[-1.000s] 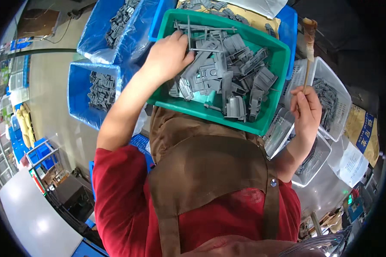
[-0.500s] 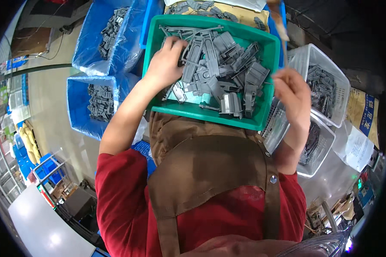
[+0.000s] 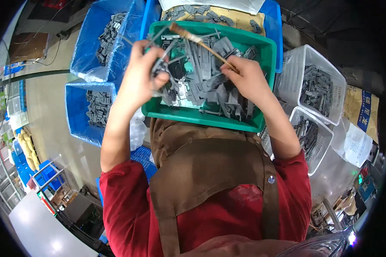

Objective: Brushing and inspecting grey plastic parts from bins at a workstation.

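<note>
We see the left hand (image 3: pixel 142 79) with fingers clamped on a grey plastic part (image 3: pixel 161 68) above the green bin (image 3: pixel 201 116), at about ten o'clock of its heap. The right hand (image 3: pixel 247 78), at two o'clock, pinches a thin wooden stick (image 3: pixel 201 43); its tip seems to reach that part, though blur hides any contact.

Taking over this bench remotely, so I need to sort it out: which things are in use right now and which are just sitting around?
In use:
left hand gripping a grey plastic part
right hand holding a wooden stick
green tray of grey parts

Sitting around:
blue bins with grey parts
clear tubs with grey parts
brown apron
</note>
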Motion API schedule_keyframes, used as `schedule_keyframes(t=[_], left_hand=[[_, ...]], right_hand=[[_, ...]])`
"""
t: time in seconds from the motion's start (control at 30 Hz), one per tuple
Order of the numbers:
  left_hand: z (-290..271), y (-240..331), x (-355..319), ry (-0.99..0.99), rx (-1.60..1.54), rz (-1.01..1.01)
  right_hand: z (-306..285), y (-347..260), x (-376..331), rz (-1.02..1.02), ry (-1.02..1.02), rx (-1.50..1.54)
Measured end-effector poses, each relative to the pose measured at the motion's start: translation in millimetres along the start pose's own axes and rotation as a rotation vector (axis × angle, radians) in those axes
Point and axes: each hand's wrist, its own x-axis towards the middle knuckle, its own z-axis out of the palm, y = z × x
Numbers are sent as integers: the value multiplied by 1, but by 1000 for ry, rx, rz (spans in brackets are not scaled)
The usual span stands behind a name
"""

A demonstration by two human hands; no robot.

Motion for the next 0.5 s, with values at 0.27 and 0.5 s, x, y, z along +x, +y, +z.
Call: schedule_keyframes(t=[0.27,0.5], left_hand=[[24,-16,17,72,-1107,-469],[71,-30,44,152,-50,-31]], right_hand=[[-43,-31,-30,168,212,535],[-50,-18,-45,194,234,627]])
